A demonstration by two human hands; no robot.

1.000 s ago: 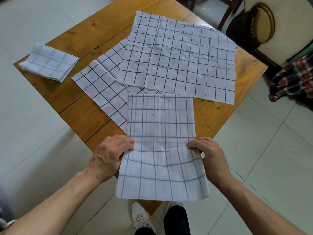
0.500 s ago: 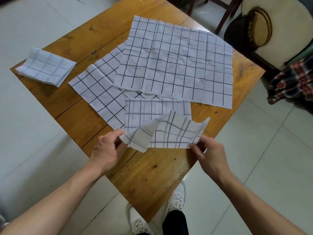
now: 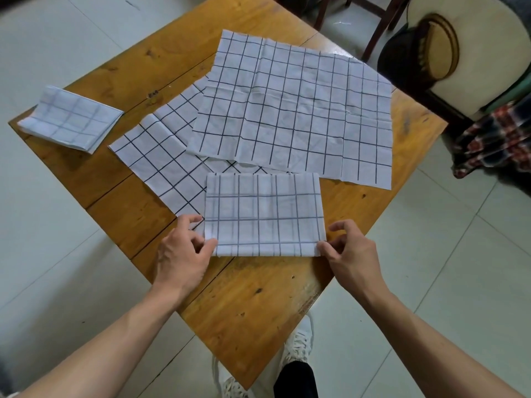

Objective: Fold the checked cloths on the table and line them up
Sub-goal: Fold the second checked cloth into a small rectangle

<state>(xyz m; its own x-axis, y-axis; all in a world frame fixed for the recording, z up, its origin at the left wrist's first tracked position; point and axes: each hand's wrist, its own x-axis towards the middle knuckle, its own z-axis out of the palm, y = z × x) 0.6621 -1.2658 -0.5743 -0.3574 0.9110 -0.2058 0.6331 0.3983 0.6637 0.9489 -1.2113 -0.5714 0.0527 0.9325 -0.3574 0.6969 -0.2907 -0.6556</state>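
Note:
A white cloth with dark checks lies folded into a rectangle (image 3: 263,215) near the front of the wooden table (image 3: 253,305). My left hand (image 3: 184,254) pinches its near left corner. At its near right corner my right hand (image 3: 349,252) pinches the fold edge. Behind it a large unfolded checked cloth (image 3: 293,107) lies flat, overlapping a second unfolded cloth (image 3: 161,159) that lies slanted to the left. A small folded cloth (image 3: 70,119) rests at the table's far left corner.
The table stands corner-on to me on a pale tiled floor (image 3: 459,268). A cream chair with a dark round hat (image 3: 422,50) and a plaid fabric (image 3: 494,139) are at the right. My shoes (image 3: 296,343) show below the table's near corner.
The long strip that hung over the table's near edge has been lifted by its lower end and folded over away from me. It now lies flat as a half-length rectangle.

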